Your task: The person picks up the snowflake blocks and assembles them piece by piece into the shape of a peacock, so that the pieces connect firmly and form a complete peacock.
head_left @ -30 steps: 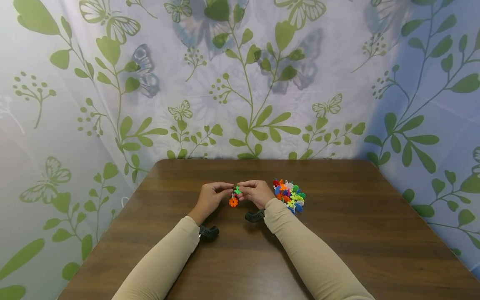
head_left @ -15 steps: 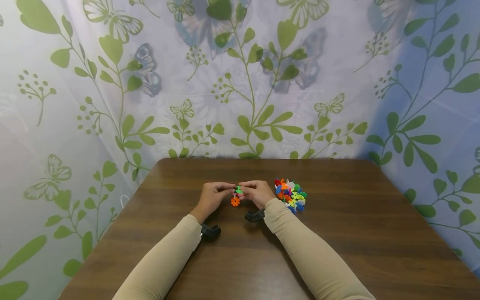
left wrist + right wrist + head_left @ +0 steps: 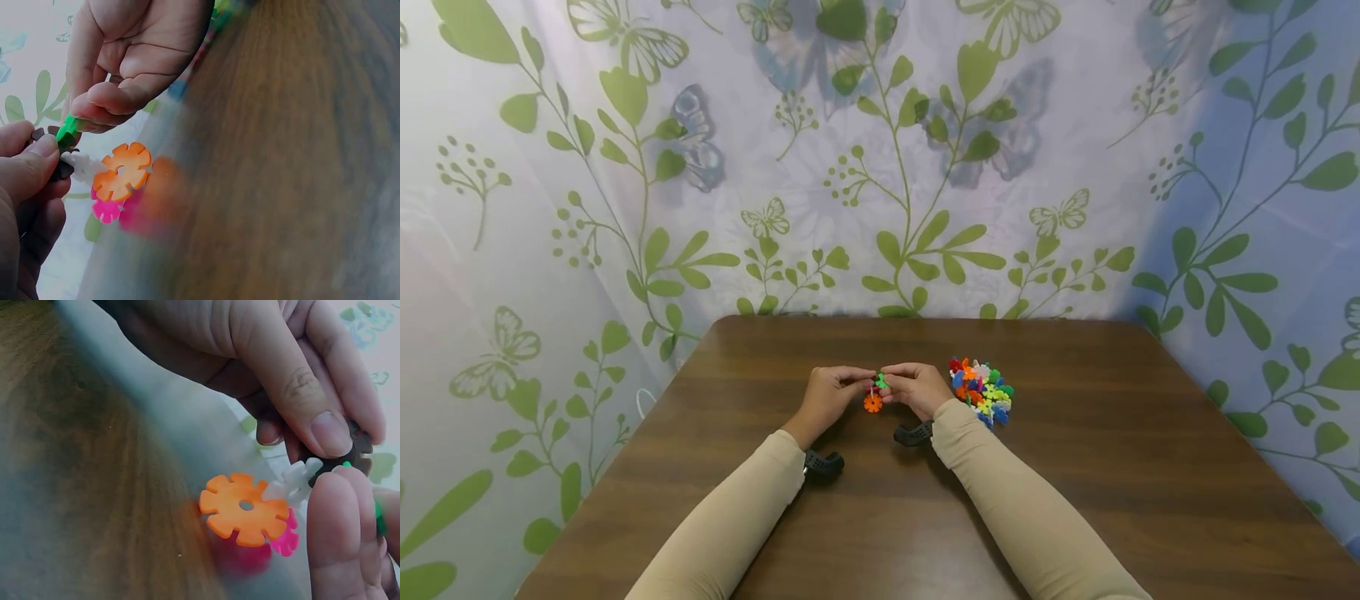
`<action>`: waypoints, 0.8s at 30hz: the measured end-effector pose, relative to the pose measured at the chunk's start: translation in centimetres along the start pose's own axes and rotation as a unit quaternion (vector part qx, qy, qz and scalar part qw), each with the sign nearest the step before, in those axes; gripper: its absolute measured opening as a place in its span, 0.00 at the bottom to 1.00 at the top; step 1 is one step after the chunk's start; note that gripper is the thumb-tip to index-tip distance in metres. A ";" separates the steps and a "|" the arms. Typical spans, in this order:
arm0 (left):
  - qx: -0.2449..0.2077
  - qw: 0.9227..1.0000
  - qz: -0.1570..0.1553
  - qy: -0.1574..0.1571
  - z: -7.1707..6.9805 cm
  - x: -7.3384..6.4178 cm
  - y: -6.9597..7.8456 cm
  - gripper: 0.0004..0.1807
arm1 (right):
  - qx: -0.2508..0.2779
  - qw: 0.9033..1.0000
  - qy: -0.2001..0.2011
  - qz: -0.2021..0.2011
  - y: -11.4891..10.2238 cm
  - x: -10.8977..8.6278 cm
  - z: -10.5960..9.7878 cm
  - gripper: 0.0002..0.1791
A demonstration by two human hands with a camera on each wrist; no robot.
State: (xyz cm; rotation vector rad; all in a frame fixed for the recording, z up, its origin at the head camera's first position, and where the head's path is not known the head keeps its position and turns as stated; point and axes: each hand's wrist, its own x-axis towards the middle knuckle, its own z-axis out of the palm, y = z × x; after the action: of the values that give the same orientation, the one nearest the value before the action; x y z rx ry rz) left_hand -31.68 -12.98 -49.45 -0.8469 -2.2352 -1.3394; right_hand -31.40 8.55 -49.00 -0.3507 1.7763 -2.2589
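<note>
Between thumb and fingers my left hand (image 3: 827, 398) pinches a dark notched disc (image 3: 357, 450), part of a small chain of interlocking plastic discs. A white disc (image 3: 294, 480) joins the dark one to an orange disc (image 3: 245, 509), and a pink disc (image 3: 286, 536) shows beneath the orange. My right hand (image 3: 917, 387) pinches a green disc (image 3: 67, 130), its edge right at the dark disc between the two hands. In the head view the chain's orange disc hangs below the fingertips, just above the table. The right hand's fingers partly cover the green disc in the right wrist view.
A pile of multicoloured notched discs (image 3: 981, 392) lies on the brown wooden table (image 3: 1075, 467), just right of the right hand. Black wrist devices (image 3: 824, 465) sit under both wrists. A leaf-and-butterfly patterned curtain (image 3: 880, 208) hangs behind the table's far edge.
Both hands have drifted slightly to the right with the discs. The green disc has turned a little between the fingers. Each hand keeps its pinch.
</note>
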 end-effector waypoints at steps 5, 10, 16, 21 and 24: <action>0.002 1.000 0.013 0.000 0.1 0.1 -0.2 0.10 | 0.004 0.999 0.032 0.019 0.0 -0.2 0.3 0.19; 0.015 0.999 0.032 0.003 0.1 0.1 -0.5 0.09 | -0.063 0.993 0.086 0.047 -0.1 -1.6 1.1 0.22; 0.014 0.999 0.043 0.007 0.0 0.2 -0.5 0.10 | -0.219 0.972 0.057 0.058 -1.5 -4.7 1.4 0.23; 0.012 0.999 0.032 0.003 0.0 0.1 -0.6 0.11 | -0.396 0.916 -0.057 0.018 -3.9 -7.4 0.1 0.18; 0.011 1.000 0.028 -0.002 0.1 0.1 -0.6 0.11 | -0.449 0.890 -0.059 -0.054 -5.9 -8.5 -1.1 0.17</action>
State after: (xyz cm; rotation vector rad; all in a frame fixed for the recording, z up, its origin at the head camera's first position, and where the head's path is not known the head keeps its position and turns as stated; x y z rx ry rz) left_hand -32.13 -13.12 -49.83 -0.8982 -2.2090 -1.2879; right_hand -24.06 13.73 -43.79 -0.7331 2.6675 -1.2653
